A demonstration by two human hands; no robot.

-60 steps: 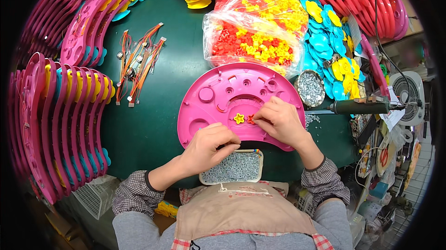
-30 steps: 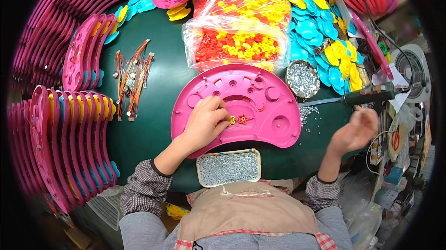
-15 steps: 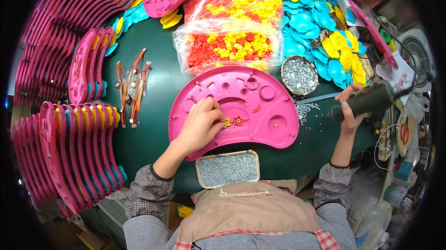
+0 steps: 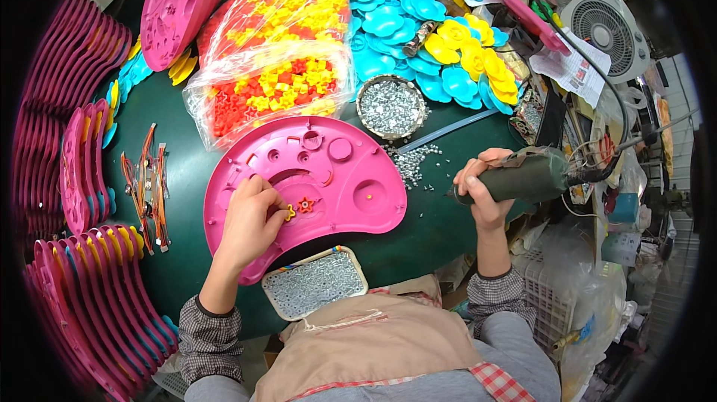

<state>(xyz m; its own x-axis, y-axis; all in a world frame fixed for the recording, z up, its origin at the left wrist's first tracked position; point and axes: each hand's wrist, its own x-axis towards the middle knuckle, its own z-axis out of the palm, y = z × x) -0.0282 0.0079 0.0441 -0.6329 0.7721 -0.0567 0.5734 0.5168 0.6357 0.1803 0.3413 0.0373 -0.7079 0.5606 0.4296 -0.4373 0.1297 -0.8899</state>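
One screwdriver [image 4: 515, 176] lying crosswise, tip leftward

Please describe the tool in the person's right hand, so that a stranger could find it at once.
Start at the big pink kidney-shaped tray on the green table. Just right of it, the right hand grips a dark green electric screwdriver, the only corded tool among plastic parts.

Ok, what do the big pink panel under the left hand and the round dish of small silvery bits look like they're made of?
Pink panel: seemingly moulded plastic, smooth with a slight sheen; uniform colour with formed-in round recesses and bosses. Left hand rests on it. Round dish: probably metal, judging by its thin grey shiny rim, though plastic can't be ruled out. Its contents glint like small metal screws.
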